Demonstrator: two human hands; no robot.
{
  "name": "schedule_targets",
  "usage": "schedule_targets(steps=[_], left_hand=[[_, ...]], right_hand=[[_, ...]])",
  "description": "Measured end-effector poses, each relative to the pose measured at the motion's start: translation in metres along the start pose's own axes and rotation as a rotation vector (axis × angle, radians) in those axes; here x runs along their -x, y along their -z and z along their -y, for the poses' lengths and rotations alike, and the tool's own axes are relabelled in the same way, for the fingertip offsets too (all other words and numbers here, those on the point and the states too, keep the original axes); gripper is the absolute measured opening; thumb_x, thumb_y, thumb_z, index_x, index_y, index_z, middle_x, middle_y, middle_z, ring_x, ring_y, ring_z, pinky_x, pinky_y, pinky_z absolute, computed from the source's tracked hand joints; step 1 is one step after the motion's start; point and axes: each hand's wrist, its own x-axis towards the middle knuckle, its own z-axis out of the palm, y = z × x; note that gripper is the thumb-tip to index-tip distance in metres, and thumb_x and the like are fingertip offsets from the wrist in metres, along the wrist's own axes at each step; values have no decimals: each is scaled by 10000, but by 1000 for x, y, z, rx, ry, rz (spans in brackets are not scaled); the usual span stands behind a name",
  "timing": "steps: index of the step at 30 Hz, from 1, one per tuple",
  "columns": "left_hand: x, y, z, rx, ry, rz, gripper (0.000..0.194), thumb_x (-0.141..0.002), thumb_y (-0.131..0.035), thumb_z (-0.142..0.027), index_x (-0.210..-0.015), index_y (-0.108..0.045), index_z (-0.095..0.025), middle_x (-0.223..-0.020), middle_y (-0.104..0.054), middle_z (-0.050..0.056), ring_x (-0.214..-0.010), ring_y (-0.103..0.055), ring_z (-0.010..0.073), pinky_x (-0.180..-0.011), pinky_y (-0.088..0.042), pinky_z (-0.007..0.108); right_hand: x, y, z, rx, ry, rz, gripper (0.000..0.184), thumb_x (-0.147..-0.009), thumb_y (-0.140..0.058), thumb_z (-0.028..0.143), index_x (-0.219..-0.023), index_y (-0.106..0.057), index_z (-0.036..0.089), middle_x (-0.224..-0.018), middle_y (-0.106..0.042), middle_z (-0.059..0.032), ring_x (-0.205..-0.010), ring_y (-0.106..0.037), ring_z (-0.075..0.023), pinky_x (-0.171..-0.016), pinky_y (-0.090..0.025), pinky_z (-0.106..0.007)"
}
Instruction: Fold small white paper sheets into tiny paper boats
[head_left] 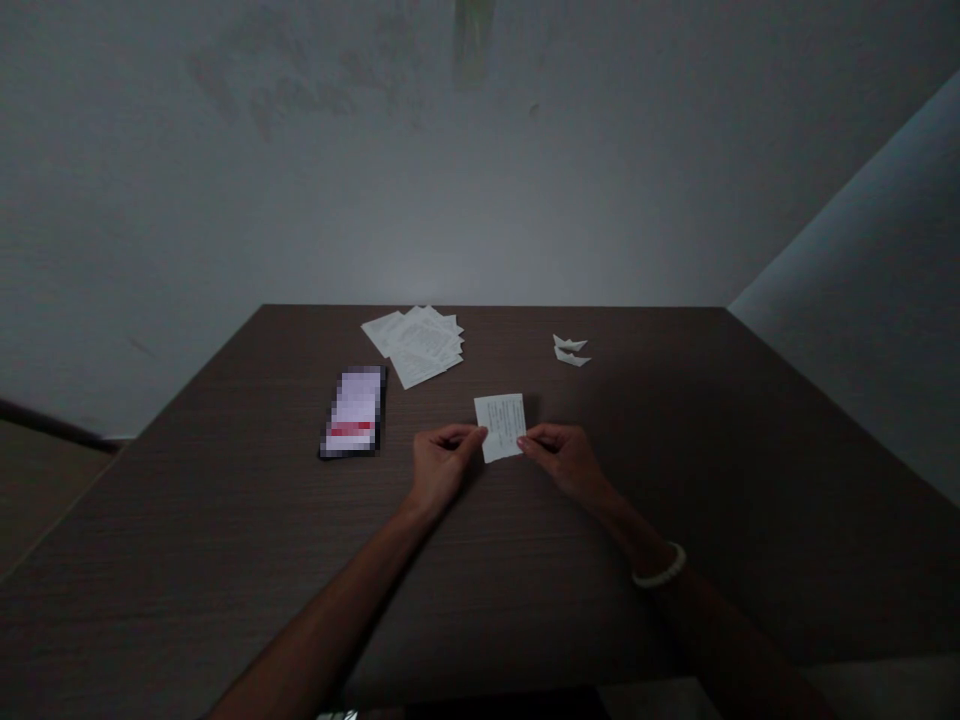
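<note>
A small, nearly square sheet of printed paper [502, 425] is held up just above the table, its text facing me. My left hand [442, 462] pinches its left edge between thumb and fingers. On the opposite edge, my right hand [566, 460] has a similar pinch, thumb and forefinger closed on the paper. A pale beaded bracelet [661, 570] circles my right wrist. Whether the sheet is folded into layers, I cannot tell.
Two small folded paper boats [571, 350] sit at the back right of the dark wooden table [225, 540]. Loose printed sheets [420, 343] overlap at the back left. Nearer lies a phone [354, 412] with a lit, pixelated screen. Behind the table rises a grey wall [585, 200].
</note>
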Motion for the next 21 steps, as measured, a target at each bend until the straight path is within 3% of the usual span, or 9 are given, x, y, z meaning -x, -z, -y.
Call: schedule_targets(steps=[5, 13, 18, 21], left_hand=[[0, 0, -1, -24, 16, 27, 242, -699, -744, -372, -699, -748, -130, -678, -721, 59, -581, -623, 160, -545, -455, 245], [4, 0, -2, -116, 5, 233, 303, -778, -679, -401, -633, -697, -135, -616, -678, 36, -536, -566, 121, -526, -420, 225], [2, 9, 0, -314, -244, 90, 253, -829, -638, -359, -951, -700, -146, -816, -707, 43, -617, -580, 129, -605, -470, 254], [0, 14, 5, -513, -468, 184, 234, -873, -595, -313, -1032, -679, -164, -917, -679, 59, -705, -582, 146, -675, -495, 286]], right_hand=[[-1, 1, 1, -7, -13, -54, 196, -765, -676, 350, -763, -734, 163, -763, -757, -63, -695, -706, -201, -663, -538, -297], [-6, 6, -3, -69, -20, -149, 199, -744, -673, 368, -765, -718, 176, -796, -757, -53, -738, -710, -206, -684, -548, -302], [-8, 23, -7, 176, -12, 6, 196, -778, -632, 334, -785, -735, 167, -768, -748, -52, -678, -681, -182, -619, -503, -267], [-9, 31, -9, 421, 69, 75, 189, -822, -589, 275, -834, -751, 180, -779, -743, -37, -658, -647, -152, -624, -459, -251]])
